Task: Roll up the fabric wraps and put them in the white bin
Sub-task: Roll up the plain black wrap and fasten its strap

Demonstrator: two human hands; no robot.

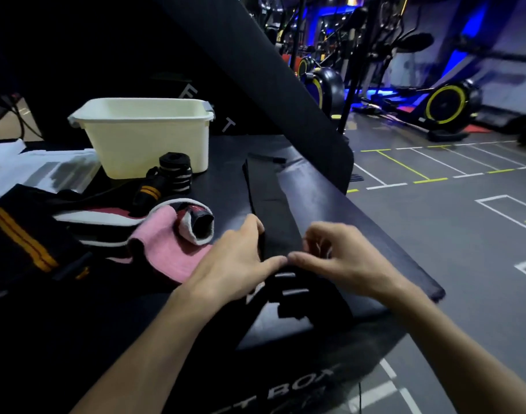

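Observation:
A long black fabric wrap lies stretched out on the black padded surface, running away from me. Its near end bunches under my hands. My left hand pinches the wrap's left edge with thumb and fingers. My right hand pinches the near end with curled fingers, thumb tips almost meeting. The white bin stands upright at the back left and looks empty from here. A rolled black wrap with white stripes rests against its front.
Loose wraps pile up at the left: a pink one, a black one with orange stripes and a red-white one. White papers lie at the far left. The pad's right edge drops to the gym floor.

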